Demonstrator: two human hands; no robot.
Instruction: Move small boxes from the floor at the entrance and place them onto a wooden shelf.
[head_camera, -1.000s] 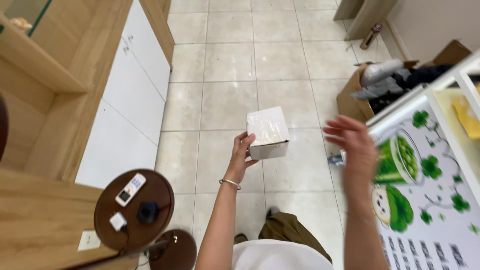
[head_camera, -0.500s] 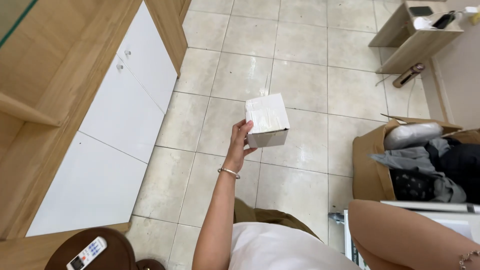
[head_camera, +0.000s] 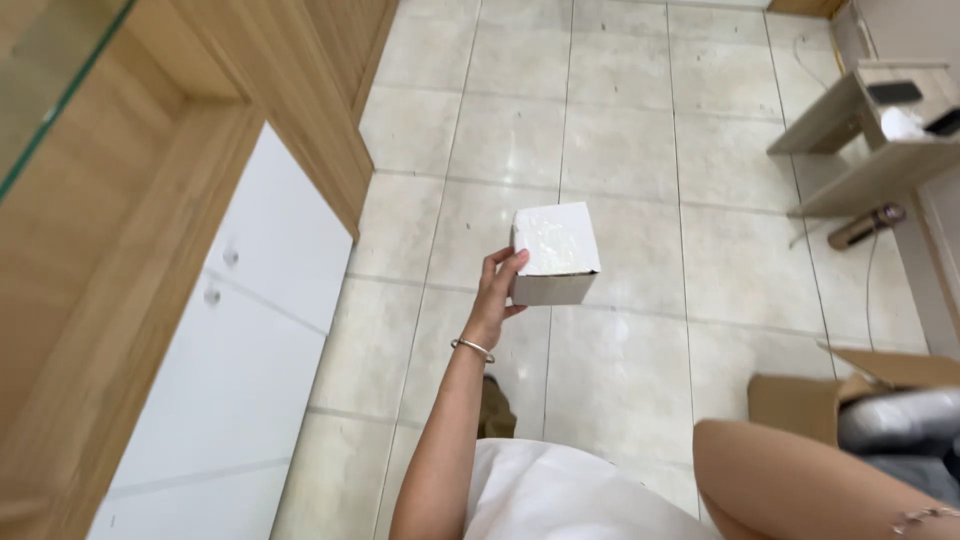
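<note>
Here, left hand (head_camera: 495, 300): we gripped a white box (head_camera: 555, 253), fingers closed on its side, held out above the tiled floor (head_camera: 620, 130).
Right hand: out of view; only our forearm (head_camera: 800, 480) showed.
Beside us: wooden cabinet (head_camera: 150, 200).

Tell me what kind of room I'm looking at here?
Probably a shop or office back room: tiled floor, wooden counter with white cabinet doors, an open cardboard carton of goods. The left hand holds a small white box.
</note>
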